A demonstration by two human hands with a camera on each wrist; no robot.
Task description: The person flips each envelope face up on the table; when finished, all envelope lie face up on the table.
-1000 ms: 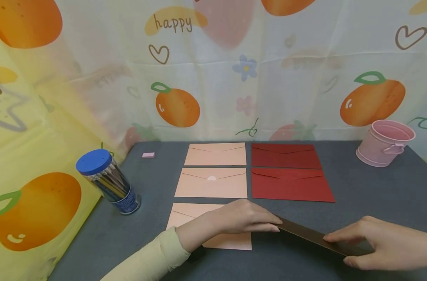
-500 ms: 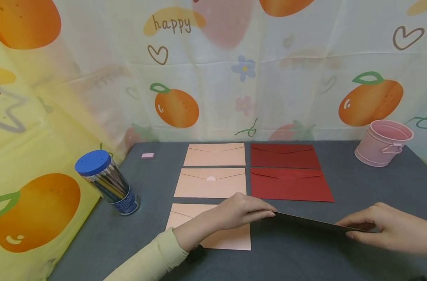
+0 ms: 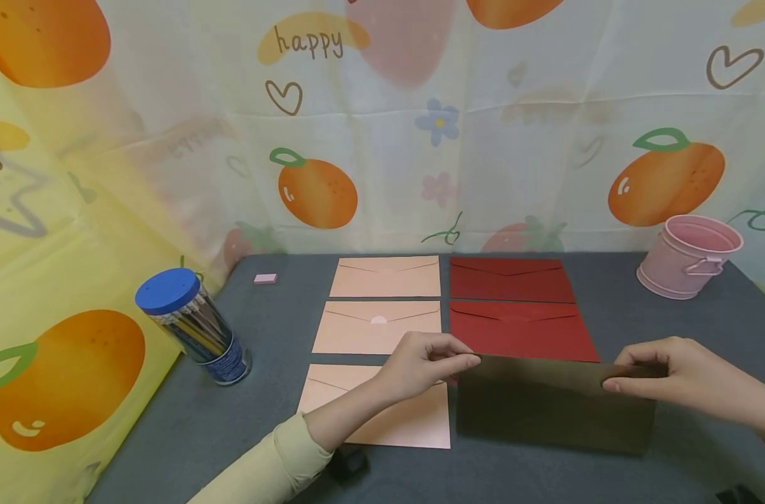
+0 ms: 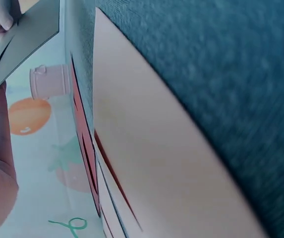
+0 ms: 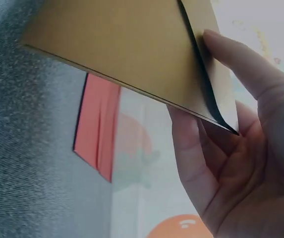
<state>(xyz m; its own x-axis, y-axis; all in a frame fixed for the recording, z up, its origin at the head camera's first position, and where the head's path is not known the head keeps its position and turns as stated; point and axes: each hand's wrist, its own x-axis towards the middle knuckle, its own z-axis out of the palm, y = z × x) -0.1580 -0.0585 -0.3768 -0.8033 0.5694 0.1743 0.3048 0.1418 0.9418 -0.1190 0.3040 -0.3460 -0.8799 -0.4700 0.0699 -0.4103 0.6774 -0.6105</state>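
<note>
A dark brown envelope (image 3: 555,406) hangs tilted over the front of the table, its face toward me. My left hand (image 3: 423,367) pinches its upper left corner between thumb and fingers. At the upper right end my right hand (image 3: 678,374) pinches the same edge, thumb in front and fingers behind. The right wrist view shows the flap's dark edge on the envelope (image 5: 127,44) beside the thumb. Under my left forearm lies a peach envelope (image 3: 401,420), partly hidden. Behind the brown one, a red envelope (image 3: 521,329) lies flat, its front edge partly covered.
Two more peach envelopes, the middle one (image 3: 357,339) with a round pale seal, lie in the left column. Another red envelope (image 3: 511,278) lies at the back. A pencil jar (image 3: 196,329) with a blue lid, a small pink eraser (image 3: 265,278) and a pink bucket (image 3: 684,262) stand around them.
The brown envelope has risen and turned from nearly edge-on to show its broad face. Both hands have moved up with it, the right hand furthest.
</note>
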